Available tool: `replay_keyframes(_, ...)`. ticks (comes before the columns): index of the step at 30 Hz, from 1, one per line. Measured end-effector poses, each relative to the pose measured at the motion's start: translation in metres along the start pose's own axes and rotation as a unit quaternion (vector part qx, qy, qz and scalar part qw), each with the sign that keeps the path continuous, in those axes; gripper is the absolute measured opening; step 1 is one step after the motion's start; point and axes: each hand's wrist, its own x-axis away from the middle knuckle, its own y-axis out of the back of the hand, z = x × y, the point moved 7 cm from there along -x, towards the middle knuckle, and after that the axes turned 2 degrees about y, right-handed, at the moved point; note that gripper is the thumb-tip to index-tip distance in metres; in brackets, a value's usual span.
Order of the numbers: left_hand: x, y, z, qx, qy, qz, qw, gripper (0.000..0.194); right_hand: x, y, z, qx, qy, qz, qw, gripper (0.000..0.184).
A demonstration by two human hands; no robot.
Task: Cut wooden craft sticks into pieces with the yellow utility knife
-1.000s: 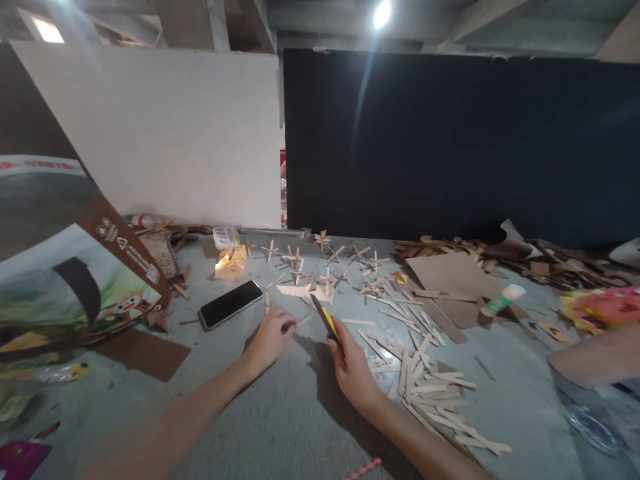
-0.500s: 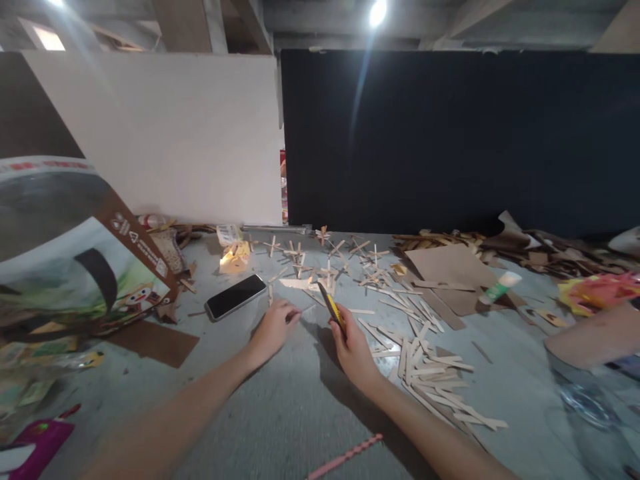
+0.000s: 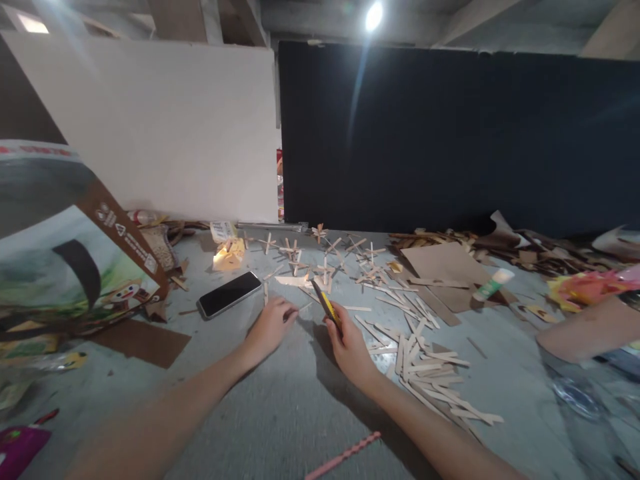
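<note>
My right hand (image 3: 353, 350) is closed round a yellow and black utility knife (image 3: 327, 308), its tip pointing away and a little to the left. Just left of it, my left hand (image 3: 271, 325) rests low over the table with its fingers pinched. A thin wooden stick (image 3: 299, 309) pokes out from those fingertips towards the knife, mostly hidden by the hand. Beyond both hands lie small crossed craft-stick pieces (image 3: 327, 270) and a pale flat strip (image 3: 293, 281). Loose craft sticks (image 3: 425, 370) are heaped beside my right forearm.
A phone (image 3: 230, 294) lies left of my left hand. Brown cardboard (image 3: 445, 267) and a glue stick (image 3: 494, 285) are at the right, near a cardboard tube (image 3: 587, 331). A printed bag (image 3: 55, 267) stands at the left. A pink twisted rod (image 3: 345, 456) lies in front.
The view has shifted slightly, and more of the pink rod shows at the bottom. Both hands keep nearly the same place and hold, the knife staying in my right hand.
</note>
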Motion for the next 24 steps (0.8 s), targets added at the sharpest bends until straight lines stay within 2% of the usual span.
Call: replay_keyframes(24, 0.0048, -0.0012, -0.0044, 0.002, 0.018, 0.013, 1.000, 0.012, 0.0020, -0.0091, 0.0020, -0.001, 0.001, 0.051, 0.999, 0.040)
